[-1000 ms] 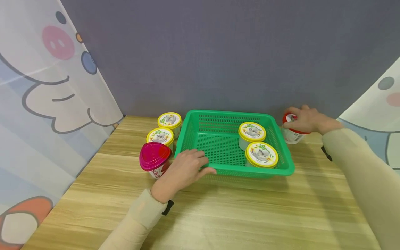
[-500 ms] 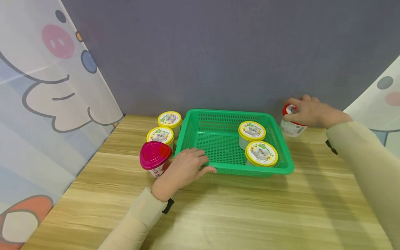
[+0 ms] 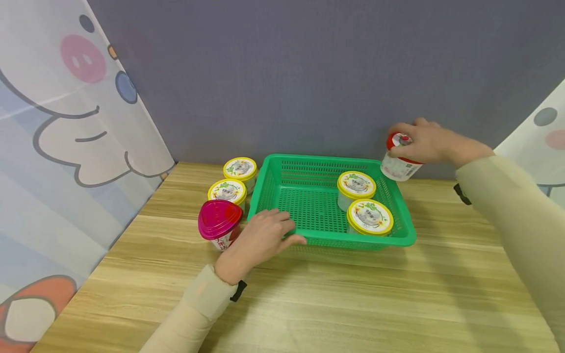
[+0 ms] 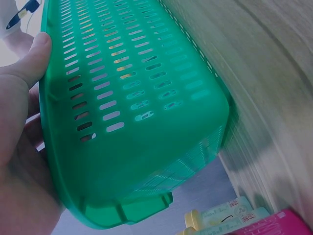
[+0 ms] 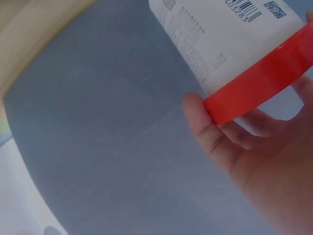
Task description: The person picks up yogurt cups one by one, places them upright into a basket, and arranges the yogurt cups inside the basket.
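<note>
My right hand point(image 3: 432, 142) grips a white tub with a red lid point(image 3: 399, 167) by the lid's edge, above the basket's back right corner. In the right wrist view, thumb and fingers pinch the red lid point(image 5: 259, 88), and a barcode shows on the tub's side. My left hand point(image 3: 260, 235) holds the front left rim of a green plastic basket point(image 3: 326, 237). Its thumb lies along the outer side of the rim in the left wrist view. Inside the basket, at the right, stand two yellow-lidded tubs point(image 3: 370, 217).
Left of the basket, two more yellow-lidded tubs point(image 3: 240, 168) and a tub with a magenta lid point(image 3: 218, 219) stand in a row on the wooden table point(image 3: 335, 304). A grey panel point(image 3: 309, 78) rises directly behind the table; a cartoon-printed curtain point(image 3: 66, 147) hangs at the left.
My right hand has lifted the red-lidded tub off the table right of the basket and carried it up and leftward to the basket's back right corner. The left hand has stayed put.
</note>
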Demonstrator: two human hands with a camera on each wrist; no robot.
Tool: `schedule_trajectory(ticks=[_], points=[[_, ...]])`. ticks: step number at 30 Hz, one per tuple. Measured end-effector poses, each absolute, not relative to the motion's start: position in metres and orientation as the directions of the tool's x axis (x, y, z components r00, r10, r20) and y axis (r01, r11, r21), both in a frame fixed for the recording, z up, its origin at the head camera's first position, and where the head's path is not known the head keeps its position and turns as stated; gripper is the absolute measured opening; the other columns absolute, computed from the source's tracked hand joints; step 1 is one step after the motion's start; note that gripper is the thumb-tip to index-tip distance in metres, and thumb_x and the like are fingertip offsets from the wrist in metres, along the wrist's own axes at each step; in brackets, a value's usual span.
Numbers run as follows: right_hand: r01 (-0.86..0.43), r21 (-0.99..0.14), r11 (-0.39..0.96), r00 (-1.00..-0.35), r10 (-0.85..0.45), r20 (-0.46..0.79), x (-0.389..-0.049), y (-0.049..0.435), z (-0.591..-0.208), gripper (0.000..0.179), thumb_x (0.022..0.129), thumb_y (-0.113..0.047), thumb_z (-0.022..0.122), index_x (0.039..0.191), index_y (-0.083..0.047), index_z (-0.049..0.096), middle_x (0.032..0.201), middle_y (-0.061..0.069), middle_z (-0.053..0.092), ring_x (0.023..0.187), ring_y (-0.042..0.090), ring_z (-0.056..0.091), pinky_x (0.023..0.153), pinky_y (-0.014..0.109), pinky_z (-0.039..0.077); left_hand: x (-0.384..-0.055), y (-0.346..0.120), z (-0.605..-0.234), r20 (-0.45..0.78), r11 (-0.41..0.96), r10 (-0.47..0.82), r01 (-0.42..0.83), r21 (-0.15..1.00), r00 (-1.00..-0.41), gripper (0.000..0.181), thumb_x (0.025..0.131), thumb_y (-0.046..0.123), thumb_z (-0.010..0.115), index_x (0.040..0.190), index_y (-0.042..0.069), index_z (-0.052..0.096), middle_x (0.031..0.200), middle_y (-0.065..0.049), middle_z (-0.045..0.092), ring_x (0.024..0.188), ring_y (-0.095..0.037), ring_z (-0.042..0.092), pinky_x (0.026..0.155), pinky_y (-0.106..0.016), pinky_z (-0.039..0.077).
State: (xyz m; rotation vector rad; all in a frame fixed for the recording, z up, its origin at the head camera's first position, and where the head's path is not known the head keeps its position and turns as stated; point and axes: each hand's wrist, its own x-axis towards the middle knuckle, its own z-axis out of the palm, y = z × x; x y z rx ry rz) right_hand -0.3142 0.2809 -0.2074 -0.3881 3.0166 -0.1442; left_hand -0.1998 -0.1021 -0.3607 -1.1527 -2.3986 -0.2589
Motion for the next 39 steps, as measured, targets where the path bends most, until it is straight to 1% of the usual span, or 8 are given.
schedule_trajectory(ticks=[8,16,23,30,39], points=[[-0.289,-0.133,0.948,-0.949,-0.302,-0.088,-0.316,0.259,-0.204,0.061,0.098,-0.049,0.052,0.147,-0.015,0.042,0.134,0.033,0.037,0.115,0.053,0.037,0.078,0.063,0.048,-0.200,-0.101,-0.361,0.485,0.634,0.684,0.773,-0.027,-0.544,0.041,0.090,0.049,0.072,0.067,0.018,0.058,0.067,0.007,0.042,0.063,-0.012,0.042,0.062,-0.026,0.041],[-0.290,-0.156,0.944,-0.947,-0.307,-0.097,-0.319,0.239,-0.202,0.060,0.097,-0.050,0.052,0.148,-0.018,0.042,0.133,0.029,0.039,0.115,0.049,0.039,0.077,0.059,0.050,-0.201,-0.100,-0.363,0.478,0.634,0.688,0.773,-0.028,-0.547,0.040,0.090,0.048,0.073,0.069,0.018,0.059,0.068,0.007,0.045,0.064,-0.012,0.045,0.063,-0.026,0.042],[-0.319,-0.173,0.932,-0.935,-0.339,-0.101,-0.322,0.219,-0.203,0.061,0.098,-0.050,0.051,0.149,-0.020,0.041,0.135,0.027,0.038,0.120,0.048,0.036,0.080,0.060,0.049,-0.202,-0.100,-0.363,0.482,0.637,0.684,0.770,-0.028,-0.548,0.041,0.090,0.049,0.072,0.068,0.018,0.058,0.067,0.007,0.044,0.064,-0.012,0.044,0.062,-0.026,0.042],[-0.342,-0.165,0.925,-0.925,-0.362,-0.114,-0.325,0.196,-0.208,0.060,0.097,-0.052,0.051,0.149,-0.022,0.041,0.136,0.023,0.038,0.122,0.045,0.036,0.083,0.060,0.049,-0.202,-0.100,-0.363,0.477,0.642,0.679,0.766,-0.020,-0.557,0.041,0.091,0.049,0.072,0.068,0.018,0.058,0.067,0.007,0.043,0.064,-0.012,0.043,0.063,-0.026,0.042],[-0.387,-0.160,0.908,-0.905,-0.408,-0.124,-0.331,0.173,-0.216,0.057,0.096,-0.051,0.053,0.146,-0.024,0.044,0.136,0.020,0.038,0.122,0.041,0.035,0.086,0.058,0.046,-0.201,-0.101,-0.363,0.483,0.645,0.679,0.763,-0.032,-0.553,0.041,0.091,0.049,0.072,0.068,0.018,0.058,0.068,0.007,0.043,0.064,-0.012,0.044,0.063,-0.026,0.042]])
